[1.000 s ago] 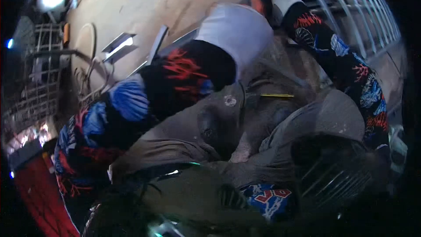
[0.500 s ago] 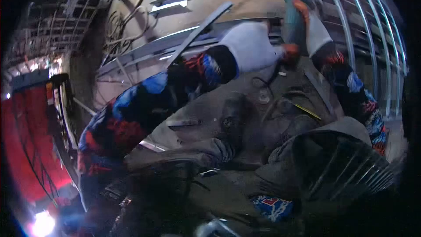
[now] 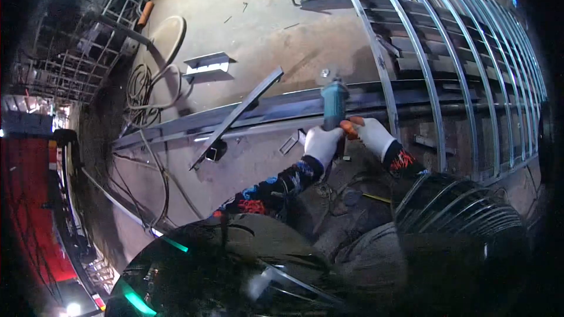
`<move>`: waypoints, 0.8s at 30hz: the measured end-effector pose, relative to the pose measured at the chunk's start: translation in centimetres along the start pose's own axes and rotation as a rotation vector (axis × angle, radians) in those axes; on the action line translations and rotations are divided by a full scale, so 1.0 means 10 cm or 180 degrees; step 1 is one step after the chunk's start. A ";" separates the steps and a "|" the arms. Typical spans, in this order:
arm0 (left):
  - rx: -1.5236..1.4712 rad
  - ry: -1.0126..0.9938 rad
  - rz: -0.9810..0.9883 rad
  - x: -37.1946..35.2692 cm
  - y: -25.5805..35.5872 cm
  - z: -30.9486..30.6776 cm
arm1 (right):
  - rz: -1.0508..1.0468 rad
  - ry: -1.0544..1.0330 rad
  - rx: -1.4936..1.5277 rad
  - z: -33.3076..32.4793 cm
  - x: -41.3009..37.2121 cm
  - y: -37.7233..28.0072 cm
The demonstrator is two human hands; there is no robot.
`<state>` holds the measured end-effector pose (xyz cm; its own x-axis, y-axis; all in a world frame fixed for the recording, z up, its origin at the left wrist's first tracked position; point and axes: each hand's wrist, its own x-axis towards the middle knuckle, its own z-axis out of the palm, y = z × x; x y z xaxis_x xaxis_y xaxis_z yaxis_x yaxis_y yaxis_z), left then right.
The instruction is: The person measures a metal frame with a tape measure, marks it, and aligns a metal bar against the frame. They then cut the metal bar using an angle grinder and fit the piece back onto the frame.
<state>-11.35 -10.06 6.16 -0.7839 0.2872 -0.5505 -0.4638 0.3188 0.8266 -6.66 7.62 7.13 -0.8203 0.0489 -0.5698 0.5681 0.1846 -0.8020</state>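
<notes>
A teal angle grinder (image 3: 334,105) points away from me, its head at the far end over long steel bars. My left hand (image 3: 322,144), in a white glove, is closed around the rear of its body. On the right side of the grinder, my right hand (image 3: 373,135), gloved in white with orange fingers, has its fingers curled in against the tool. Part of their grip is hidden behind the glove. Dark sleeves with red and blue patterns cover both arms. Long steel bars (image 3: 282,101) lie across the floor just beyond my hands.
A rack of parallel metal bars (image 3: 435,41) spans the right side. An angled steel bar (image 3: 241,114) lies across the long bars. Coiled hose (image 3: 139,88), a short steel channel (image 3: 208,64) and a red panel (image 3: 35,199) are at left. A dark curved surface (image 3: 235,270) fills the bottom.
My view has lifted, showing more floor and rack. The grinder appears farther from me and lower in view. My right hand has moved from near its head down to its side.
</notes>
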 end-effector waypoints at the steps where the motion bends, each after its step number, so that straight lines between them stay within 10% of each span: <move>1: -0.0103 0.0045 -0.0012 0.07 0.10 -0.01 | -0.0100 -0.0091 0.0457 0.02 -0.08 0.06; 10: 0.1041 0.0155 -0.0142 0.09 0.48 -0.09 | -0.0376 -0.0090 0.0096 0.19 -0.19 0.47; 16: 0.1920 0.0087 0.1095 -0.03 0.22 -0.78 | -0.0190 -0.0678 -0.0159 -0.01 -0.25 0.38; 24: 0.0288 0.1221 0.0077 -0.87 -0.29 -1.12 | 0.0124 -0.1125 0.0440 0.00 -0.12 0.57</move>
<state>-7.76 -23.60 9.83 -0.8994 -0.0573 -0.4334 -0.4185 0.3992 0.8158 -2.47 8.59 3.25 -0.7382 -0.2928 -0.6077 0.6218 0.0540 -0.7813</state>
